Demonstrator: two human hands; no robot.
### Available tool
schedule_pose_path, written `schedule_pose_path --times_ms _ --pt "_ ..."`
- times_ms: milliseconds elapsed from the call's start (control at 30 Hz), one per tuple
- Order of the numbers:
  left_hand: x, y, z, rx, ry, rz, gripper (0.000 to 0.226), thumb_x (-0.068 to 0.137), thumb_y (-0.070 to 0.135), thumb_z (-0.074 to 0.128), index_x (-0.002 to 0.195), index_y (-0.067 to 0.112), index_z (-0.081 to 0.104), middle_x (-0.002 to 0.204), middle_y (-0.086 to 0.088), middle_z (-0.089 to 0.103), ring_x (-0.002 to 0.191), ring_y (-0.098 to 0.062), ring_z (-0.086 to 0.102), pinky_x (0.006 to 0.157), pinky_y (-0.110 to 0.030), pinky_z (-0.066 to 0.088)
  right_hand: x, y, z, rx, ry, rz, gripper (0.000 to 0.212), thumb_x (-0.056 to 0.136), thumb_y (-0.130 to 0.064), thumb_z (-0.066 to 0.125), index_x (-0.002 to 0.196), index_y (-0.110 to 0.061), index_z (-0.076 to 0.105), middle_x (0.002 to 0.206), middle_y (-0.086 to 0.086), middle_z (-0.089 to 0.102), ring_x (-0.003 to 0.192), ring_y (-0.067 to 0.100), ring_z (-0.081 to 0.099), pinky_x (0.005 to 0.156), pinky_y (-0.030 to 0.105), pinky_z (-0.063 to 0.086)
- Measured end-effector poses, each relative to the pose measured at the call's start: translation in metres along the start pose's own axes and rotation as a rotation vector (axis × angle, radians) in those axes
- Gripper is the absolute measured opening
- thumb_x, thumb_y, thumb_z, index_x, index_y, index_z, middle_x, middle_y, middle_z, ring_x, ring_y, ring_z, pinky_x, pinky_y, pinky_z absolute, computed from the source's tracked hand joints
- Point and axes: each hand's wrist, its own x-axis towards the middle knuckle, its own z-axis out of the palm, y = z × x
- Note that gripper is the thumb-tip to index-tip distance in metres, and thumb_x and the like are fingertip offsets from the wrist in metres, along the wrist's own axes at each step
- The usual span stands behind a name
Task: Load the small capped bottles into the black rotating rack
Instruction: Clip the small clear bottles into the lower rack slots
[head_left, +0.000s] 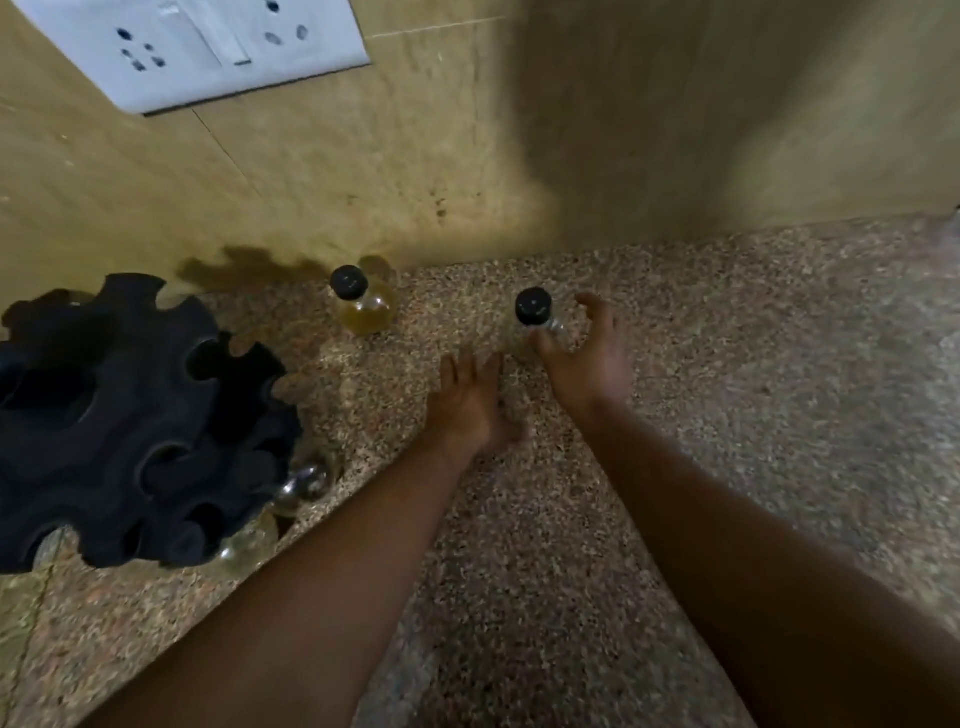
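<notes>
The black rotating rack (119, 415) stands at the left on the speckled counter (727, 364), with clear bottles (306, 480) seated along its lower right side. A black-capped bottle of yellow liquid (363, 304) stands upright by the wall. A second, clear bottle with a black cap (535, 312) stands further right. My right hand (587, 353) is curled around that clear bottle, fingers spread on its right side and thumb near its base, not closed on it. My left hand (467, 400) hovers just left of it, fingers apart and empty.
A tan tiled wall (467, 156) runs close behind the bottles and turns a corner at the right. A white socket and switch plate (208, 47) is mounted on it at the upper left.
</notes>
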Motion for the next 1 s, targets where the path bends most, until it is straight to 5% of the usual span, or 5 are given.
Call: schedule_pose_path --times_ms 433,533,667,800,1000 --pt "0.005 -0.005 0.005 -0.113 0.02 -0.001 0.104 0.076 0.057 0.075 0.157 0.032 0.016 0.168 -0.006 0.003 0.153 -0.037 0.002 0.116 -0.058 0.029 0.002 -0.016 0.008 -0.035 -0.062 -0.126 0.054 0.083 -0.042 0.076 0.131 -0.023 0.06 0.128 -0.002 0.065 0.115 0.018 0.06 0.086 0.029 0.043" --pt "-0.005 -0.012 0.006 -0.526 0.249 -0.084 0.069 0.085 0.037 0.071 0.146 0.025 0.041 0.135 0.002 0.055 0.119 -0.027 0.06 0.089 -0.037 0.056 -0.014 -0.027 0.006 0.02 -0.068 -0.114 0.054 0.081 -0.042 0.076 0.128 -0.023 0.058 0.12 -0.006 0.067 0.103 0.013 0.062 0.08 0.029 0.045" --pt "-0.029 -0.019 -0.012 -1.284 0.482 -0.42 0.045 0.097 0.028 0.062 0.14 0.022 0.049 0.113 0.008 0.056 0.079 -0.009 0.059 0.042 -0.013 0.045 -0.036 -0.042 0.011 0.053 -0.116 -0.156 0.052 0.08 -0.042 0.079 0.121 -0.024 0.053 0.105 -0.013 0.062 0.094 0.009 0.063 0.07 0.023 0.046" --pt "-0.056 -0.048 -0.015 -1.748 0.632 -0.576 0.042 0.09 0.048 0.053 0.117 0.02 0.066 0.11 -0.005 0.071 0.096 -0.023 0.068 0.07 -0.032 0.054 -0.064 -0.063 0.026 0.017 -0.204 -0.21 0.039 0.078 -0.039 0.078 0.108 -0.029 0.055 0.086 -0.019 0.059 0.079 0.005 0.06 0.069 0.031 0.048" --pt "-0.096 -0.077 -0.008 -2.1 0.802 -0.705 0.035 0.091 0.05 0.06 0.098 0.017 0.071 0.09 -0.002 0.076 0.075 -0.021 0.07 0.071 -0.034 0.055 -0.106 -0.083 0.057 -0.034 -0.335 -0.315 0.054 0.077 -0.044 0.075 0.126 -0.034 0.056 0.106 -0.013 0.067 0.099 0.013 0.064 0.085 0.032 0.051"
